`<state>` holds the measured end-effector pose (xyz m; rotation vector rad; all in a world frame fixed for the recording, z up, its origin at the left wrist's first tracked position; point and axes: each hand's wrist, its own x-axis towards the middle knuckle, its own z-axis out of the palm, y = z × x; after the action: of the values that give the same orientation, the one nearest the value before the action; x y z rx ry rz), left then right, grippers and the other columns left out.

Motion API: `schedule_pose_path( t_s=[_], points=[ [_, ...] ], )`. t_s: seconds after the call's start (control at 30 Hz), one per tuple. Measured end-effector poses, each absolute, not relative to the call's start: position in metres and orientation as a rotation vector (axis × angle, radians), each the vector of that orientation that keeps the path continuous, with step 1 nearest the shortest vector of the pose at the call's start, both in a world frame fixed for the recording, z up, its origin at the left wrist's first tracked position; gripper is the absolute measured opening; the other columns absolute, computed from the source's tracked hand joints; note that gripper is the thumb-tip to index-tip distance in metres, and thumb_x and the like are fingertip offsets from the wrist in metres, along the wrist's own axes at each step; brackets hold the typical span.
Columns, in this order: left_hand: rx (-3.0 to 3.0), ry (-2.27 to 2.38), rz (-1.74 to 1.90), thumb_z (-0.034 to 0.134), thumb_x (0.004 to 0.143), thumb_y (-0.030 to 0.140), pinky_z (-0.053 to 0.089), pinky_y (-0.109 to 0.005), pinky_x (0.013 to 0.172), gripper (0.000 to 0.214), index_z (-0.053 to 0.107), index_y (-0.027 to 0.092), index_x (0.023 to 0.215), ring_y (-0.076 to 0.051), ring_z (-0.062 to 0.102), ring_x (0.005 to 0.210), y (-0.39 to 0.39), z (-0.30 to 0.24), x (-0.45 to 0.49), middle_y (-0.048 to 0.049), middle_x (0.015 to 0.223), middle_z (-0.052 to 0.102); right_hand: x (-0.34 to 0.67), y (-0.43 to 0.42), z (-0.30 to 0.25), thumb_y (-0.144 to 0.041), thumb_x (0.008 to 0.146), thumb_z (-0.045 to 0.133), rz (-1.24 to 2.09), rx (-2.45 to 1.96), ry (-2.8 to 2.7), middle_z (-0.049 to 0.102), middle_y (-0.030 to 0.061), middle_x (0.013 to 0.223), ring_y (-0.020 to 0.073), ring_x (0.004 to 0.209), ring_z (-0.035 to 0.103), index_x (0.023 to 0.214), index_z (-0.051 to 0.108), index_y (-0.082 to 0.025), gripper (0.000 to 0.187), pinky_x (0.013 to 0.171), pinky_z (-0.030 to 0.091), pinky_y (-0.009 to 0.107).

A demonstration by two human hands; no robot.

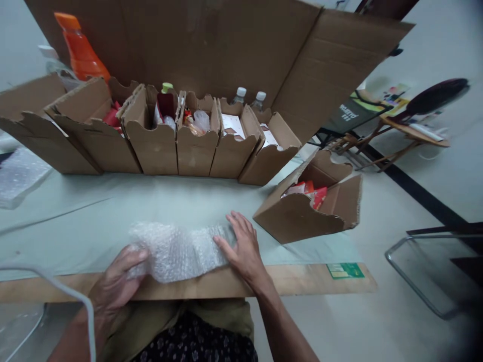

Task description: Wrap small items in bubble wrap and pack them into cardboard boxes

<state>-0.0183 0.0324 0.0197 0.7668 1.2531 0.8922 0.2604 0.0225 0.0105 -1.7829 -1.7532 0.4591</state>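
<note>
A strip of clear bubble wrap (181, 251) lies across the front of the table, close to its wooden edge. At its left end my left hand (123, 274) grips it, thumb on top and fingers curled beneath. My right hand (243, 246) rests at the other end with its fingers spread, the thumb touching the wrap. Whether anything is inside the wrap cannot be made out. Just beyond my right hand stands a cardboard bin (302, 221) with red and white packets (319, 197) in it.
A row of cardboard bins (196, 156) with small goods lines the back, before a tall cardboard panel (211, 45). An orange bottle (85, 55) stands behind at left. More bubble wrap (22, 176) lies far left. A white cable (56, 286) arcs across the lower left.
</note>
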Motion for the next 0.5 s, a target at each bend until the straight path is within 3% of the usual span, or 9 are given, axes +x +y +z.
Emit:
schedule_pose_path(
  t_s=[0.1,0.27,0.37,0.5],
  points=[
    [1.020,1.388,0.768,0.078,0.067,0.059,0.059,-0.037,0.078,0.042,0.075,0.022,0.088,-0.029,0.072,0.090,0.027,0.013,-0.041,-0.0068,0.084,0.077,0.255,0.023,0.003,-0.042,0.088,0.072,0.343,-1.900,-1.938,0.058,0.0227,0.147,0.0419,0.143,0.045,0.126,0.067,-0.017,0.045,0.114,0.038,0.062],
    [1.447,1.634,0.745,0.069,0.074,0.063,0.052,-0.030,0.061,0.044,0.075,0.022,0.087,-0.023,0.067,0.068,0.021,0.006,-0.061,-0.0030,0.074,0.074,0.240,0.019,-0.004,-0.021,0.090,0.065,0.311,-1.778,-1.957,0.069,0.0148,0.134,0.0345,0.132,0.057,0.092,0.067,-0.022,0.003,0.105,0.045,0.052],
    [1.574,1.739,0.792,0.062,0.080,0.062,0.048,-0.028,0.058,0.044,0.073,0.023,0.098,-0.021,0.064,0.063,0.034,0.011,-0.057,-0.0001,0.070,0.070,0.239,0.029,0.008,-0.017,0.092,0.060,0.303,-1.682,-1.839,0.075,0.0097,0.117,0.0276,0.113,0.067,0.090,0.062,-0.023,0.007,0.099,0.047,0.044],
    [1.673,1.926,0.736,0.055,0.084,0.055,0.053,-0.034,0.073,0.058,0.061,0.020,0.130,-0.026,0.069,0.078,0.070,0.017,-0.049,-0.0048,0.086,0.072,0.234,0.059,0.026,-0.016,0.088,0.063,0.241,-1.746,-1.816,0.076,0.0079,0.102,0.0274,0.104,0.067,0.089,0.063,-0.023,0.007,0.096,0.045,0.043]
  ],
)
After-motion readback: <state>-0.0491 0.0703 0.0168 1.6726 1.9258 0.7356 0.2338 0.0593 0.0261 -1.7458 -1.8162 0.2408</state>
